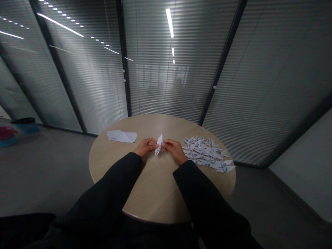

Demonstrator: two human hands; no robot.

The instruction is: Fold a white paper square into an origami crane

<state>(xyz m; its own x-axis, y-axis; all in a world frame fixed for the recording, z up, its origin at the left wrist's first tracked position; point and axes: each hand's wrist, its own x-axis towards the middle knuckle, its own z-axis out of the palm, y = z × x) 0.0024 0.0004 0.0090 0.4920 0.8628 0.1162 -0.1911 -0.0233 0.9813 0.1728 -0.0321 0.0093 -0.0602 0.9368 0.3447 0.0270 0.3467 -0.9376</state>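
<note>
A folded white paper piece (pixel 159 144), narrow and pointed at both ends, is held upright above the middle of the round table. My left hand (pixel 145 147) pinches its left side between thumb and fingers. From the right, my right hand (pixel 175 150) grips the other side with bent fingers. Some of the fingertips are hidden behind the paper. Close to my right hand lies a dense group of folded paper cranes (pixel 204 152), set out in rough rows. To the left of my left hand rests a small stack of white paper sheets (pixel 127 137).
The round wooden table (pixel 155 193) stands close against a glass partition with blinds (pixel 166 93). A blue bin (pixel 26 125) and a blue container with something red (pixel 7 136) are on the floor at far left.
</note>
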